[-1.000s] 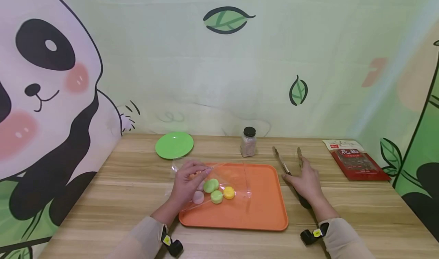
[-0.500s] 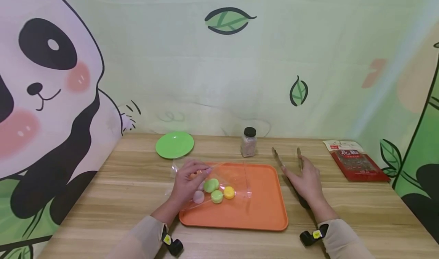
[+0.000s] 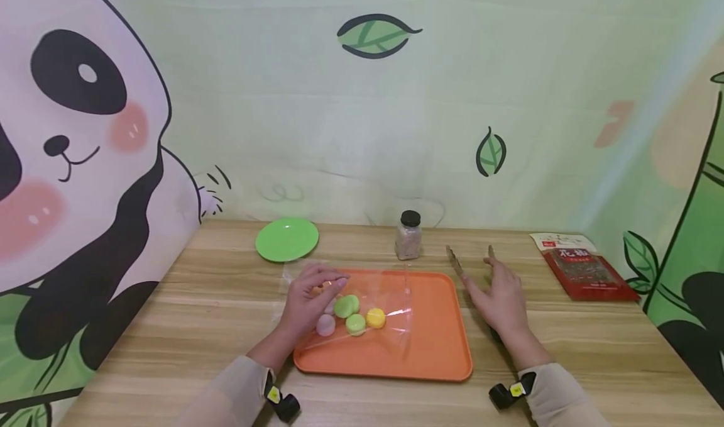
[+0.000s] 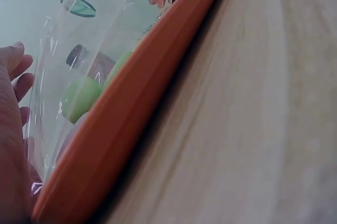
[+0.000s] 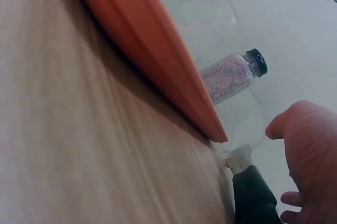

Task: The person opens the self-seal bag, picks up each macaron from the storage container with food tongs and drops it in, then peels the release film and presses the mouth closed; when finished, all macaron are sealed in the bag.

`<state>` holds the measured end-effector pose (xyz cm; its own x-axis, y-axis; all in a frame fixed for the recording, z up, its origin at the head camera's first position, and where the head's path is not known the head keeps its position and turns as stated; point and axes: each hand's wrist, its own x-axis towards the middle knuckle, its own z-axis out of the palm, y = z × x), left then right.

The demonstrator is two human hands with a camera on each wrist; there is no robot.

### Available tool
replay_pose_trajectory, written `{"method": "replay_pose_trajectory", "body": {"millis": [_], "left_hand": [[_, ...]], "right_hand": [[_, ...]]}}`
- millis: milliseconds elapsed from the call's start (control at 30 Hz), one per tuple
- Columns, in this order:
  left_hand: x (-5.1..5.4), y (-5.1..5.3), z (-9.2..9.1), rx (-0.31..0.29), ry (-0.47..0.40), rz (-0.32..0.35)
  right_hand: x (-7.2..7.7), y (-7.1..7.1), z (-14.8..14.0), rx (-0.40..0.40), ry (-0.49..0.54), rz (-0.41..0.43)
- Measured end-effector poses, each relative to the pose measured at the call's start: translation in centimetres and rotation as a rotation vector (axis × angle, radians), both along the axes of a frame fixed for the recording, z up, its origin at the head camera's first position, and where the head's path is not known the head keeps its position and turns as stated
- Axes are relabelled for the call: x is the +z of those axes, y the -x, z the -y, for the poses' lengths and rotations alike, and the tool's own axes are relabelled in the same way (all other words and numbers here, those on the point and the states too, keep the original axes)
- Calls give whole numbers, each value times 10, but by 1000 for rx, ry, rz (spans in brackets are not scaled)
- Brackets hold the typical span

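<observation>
My left hand [image 3: 313, 298] pinches a clear plastic bag [image 3: 390, 288] between thumb and fingers, over the left part of an orange tray [image 3: 438, 345]. Several macarons, two green [image 3: 356, 324], a yellow one [image 3: 376, 317] and a lilac one [image 3: 325, 325] among them, show through the film; whether all lie inside the bag cannot be told. In the right wrist view, my right hand [image 5: 313, 155] holds its thumb apart from the tongs [image 5: 255, 195], which have a black handle. From the head, this hand hovers over the spread tongs, fingers extended, hiding much of them.
Behind the tray stands a jar [image 3: 408, 237] of pinkish grains with a black lid. A green plate [image 3: 287, 239] lies at the back left. At the far right is a red spice packet [image 3: 588, 273]. A printed cloth wall closes off the table's back.
My right hand has shifted slightly forward and left over the tongs, its thumb rising along one arm. The left hand stays nearly still; the bag film has settled a little differently over the tray.
</observation>
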<state>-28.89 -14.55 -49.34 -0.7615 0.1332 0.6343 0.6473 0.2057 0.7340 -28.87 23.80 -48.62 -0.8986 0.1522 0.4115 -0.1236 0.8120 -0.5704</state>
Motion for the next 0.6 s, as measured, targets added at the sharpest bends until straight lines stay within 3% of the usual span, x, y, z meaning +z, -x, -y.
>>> {"method": "replay_pose_trajectory", "body": {"millis": [67,167,267,367,467,600], "left_hand": [[1,-1,-1,5,22,-7],[12,1,-2,15,135,0],[33,7,-6,33,351,43],[55,18,-17,33,557,130],[71,30,-34,7,694,241],[76,40,-62,-35,797,301]], "right_hand": [[-1,-1,-1,3,0,-39],[-1,-1,2,27,21,-178],[0,-1,12,101,41,-349],[2,-4,28,219,43,-439],[0,-11,46,343,48,-401],[-9,-22,64,451,109,-230]]}}
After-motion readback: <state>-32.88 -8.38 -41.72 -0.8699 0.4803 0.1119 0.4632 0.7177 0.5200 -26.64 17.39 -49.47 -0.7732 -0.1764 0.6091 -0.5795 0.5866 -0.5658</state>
